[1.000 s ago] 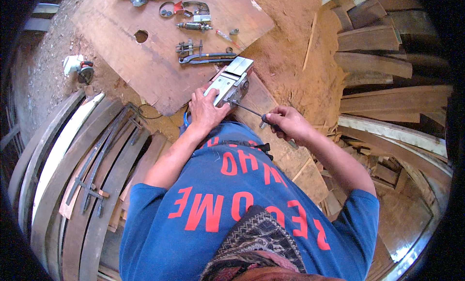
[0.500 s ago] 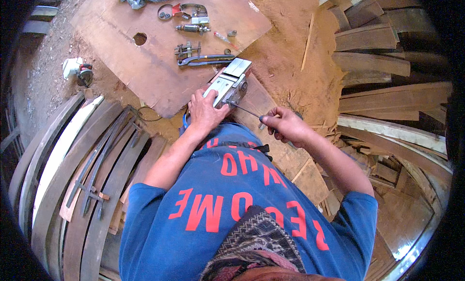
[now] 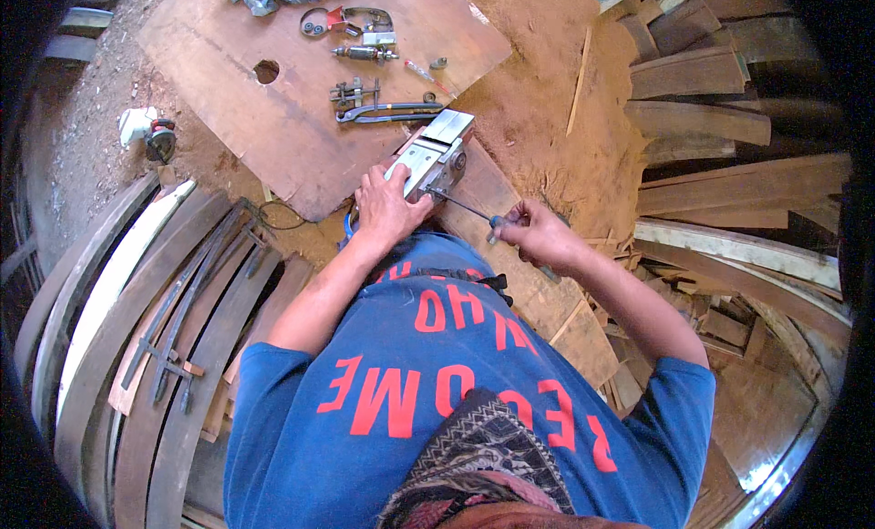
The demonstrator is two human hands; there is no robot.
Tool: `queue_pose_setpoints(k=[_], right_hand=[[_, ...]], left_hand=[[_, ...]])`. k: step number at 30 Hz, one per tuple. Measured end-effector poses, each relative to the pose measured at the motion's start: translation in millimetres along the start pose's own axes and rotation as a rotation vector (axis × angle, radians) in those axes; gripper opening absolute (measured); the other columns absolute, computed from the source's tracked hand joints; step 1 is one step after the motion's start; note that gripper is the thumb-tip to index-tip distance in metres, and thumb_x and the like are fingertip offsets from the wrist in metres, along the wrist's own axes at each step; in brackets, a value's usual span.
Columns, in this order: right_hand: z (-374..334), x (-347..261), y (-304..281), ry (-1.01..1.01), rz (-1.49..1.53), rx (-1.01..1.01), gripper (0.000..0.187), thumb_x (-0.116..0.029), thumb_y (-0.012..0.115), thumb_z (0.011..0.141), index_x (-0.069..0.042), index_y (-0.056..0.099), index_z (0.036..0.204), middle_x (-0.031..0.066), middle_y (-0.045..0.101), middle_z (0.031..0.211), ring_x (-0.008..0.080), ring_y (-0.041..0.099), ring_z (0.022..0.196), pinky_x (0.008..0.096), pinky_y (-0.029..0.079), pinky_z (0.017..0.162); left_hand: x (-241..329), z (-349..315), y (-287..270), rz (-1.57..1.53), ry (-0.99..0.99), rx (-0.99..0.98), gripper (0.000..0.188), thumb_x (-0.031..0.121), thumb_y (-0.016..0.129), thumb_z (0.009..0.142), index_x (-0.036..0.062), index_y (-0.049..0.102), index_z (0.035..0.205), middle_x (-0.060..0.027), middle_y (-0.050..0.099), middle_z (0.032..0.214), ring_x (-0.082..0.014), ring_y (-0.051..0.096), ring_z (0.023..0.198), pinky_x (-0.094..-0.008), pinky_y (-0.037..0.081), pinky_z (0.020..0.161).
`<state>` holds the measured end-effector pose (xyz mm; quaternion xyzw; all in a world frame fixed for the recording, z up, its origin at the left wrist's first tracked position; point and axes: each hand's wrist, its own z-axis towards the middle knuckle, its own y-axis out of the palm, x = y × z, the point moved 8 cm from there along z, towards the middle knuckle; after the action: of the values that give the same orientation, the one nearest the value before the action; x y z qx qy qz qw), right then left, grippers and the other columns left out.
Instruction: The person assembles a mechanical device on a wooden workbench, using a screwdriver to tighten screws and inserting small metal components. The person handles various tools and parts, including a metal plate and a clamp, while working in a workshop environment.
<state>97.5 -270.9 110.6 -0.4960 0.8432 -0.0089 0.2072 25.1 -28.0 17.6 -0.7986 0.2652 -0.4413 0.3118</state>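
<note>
An electric hand planer lies with its metallic sole facing up, close in front of my body. My left hand is closed around its near end, fingers resting over the sole and side. In my right hand is a screwdriver with a blue handle, pinched between thumb and fingers. Its dark shaft points left, and the tip meets the planer's side just by my left fingertips. Exactly what the tip sits in is too small to make out.
A brown board carries long-handled pincers, a motor armature, a small clamp-like metal part and a thin clear-handled screwdriver. Curved wooden pieces stand at left, more timber at right. Sawdust covers the ground.
My right fingers have shifted on the screwdriver's handle, showing more of its blue part. The planer and my left hand have stayed nearly in place.
</note>
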Motion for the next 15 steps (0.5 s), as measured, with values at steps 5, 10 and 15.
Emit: queue_pose_setpoints(k=[5,10,15], right_hand=[[-28,-22,11,-0.654,-0.873,0.266,0.028,-0.018,0.067,0.095,0.000,0.061,0.116,0.0198,0.070,0.102,0.0298,0.070,0.096,0.0449,0.059,0.080],[-27,-22,23,-0.517,-0.965,0.177,0.035,-0.018,0.064,0.099,0.001,0.062,0.129,0.0180,0.071,0.105,0.0276,0.072,0.097,0.0422,0.060,0.071],[8,9,2,-0.119,-0.115,0.014,0.028,-0.017,0.066,0.096,-0.001,0.063,0.119,0.0172,0.069,0.102,0.0247,0.069,0.089,0.0422,0.057,0.075]], left_hand=[[1,-1,2,0.028,0.008,-0.017,0.062,0.041,0.082,0.081,0.0136,0.067,0.134,-0.0248,0.059,0.136,-0.0455,0.055,0.129,-0.0603,0.047,0.105],[-2,-2,6,0.026,0.044,0.011,0.064,0.041,0.083,0.081,0.0143,0.066,0.137,-0.0242,0.058,0.137,-0.0455,0.055,0.129,-0.0609,0.047,0.106],[2,0,5,0.044,0.042,0.003,0.063,0.040,0.082,0.082,0.0129,0.065,0.137,-0.0244,0.057,0.139,-0.0455,0.054,0.130,-0.0612,0.047,0.106]])
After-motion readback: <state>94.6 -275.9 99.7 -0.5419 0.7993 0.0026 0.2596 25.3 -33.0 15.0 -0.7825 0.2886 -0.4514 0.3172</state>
